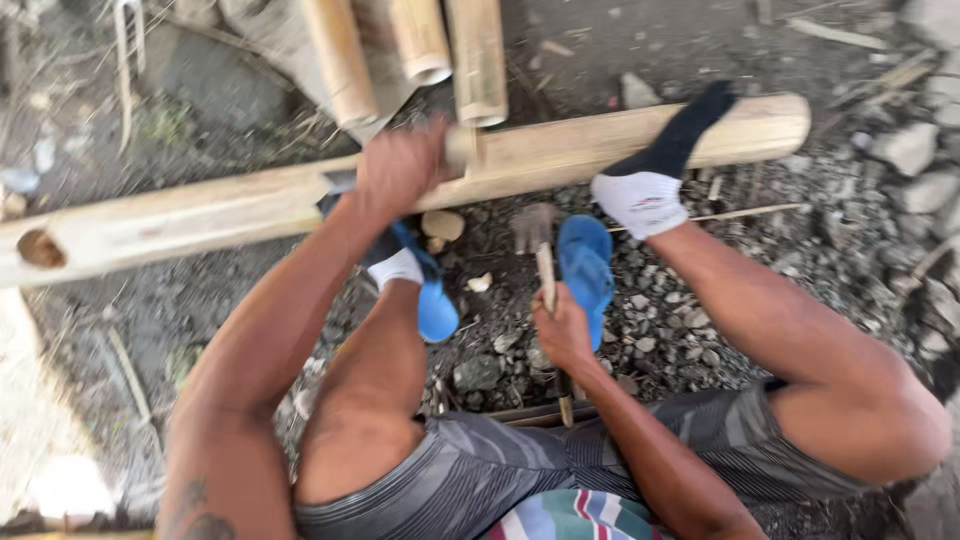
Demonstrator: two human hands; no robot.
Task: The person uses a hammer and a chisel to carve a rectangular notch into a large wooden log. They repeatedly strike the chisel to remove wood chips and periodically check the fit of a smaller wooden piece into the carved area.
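Note:
A long pale bamboo pole (200,210) lies across the gravel ground in front of me. My left hand (400,165) is closed around a short wooden-handled tool whose metal blade (338,183) sits against the pole. Lower down, my right hand (562,330) grips the wooden handle of a hammer, its metal head (533,228) raised above the stones. My socked right foot (655,175) presses on the pole; my left foot (400,265) rests on a blue sandal (435,305).
A second blue sandal (586,268) lies loose on the gravel. Three cut bamboo pieces (420,50) lean beyond the pole. Grey stones (905,150) and rubble are scattered at the right, and thin bamboo slivers (740,213) lie about.

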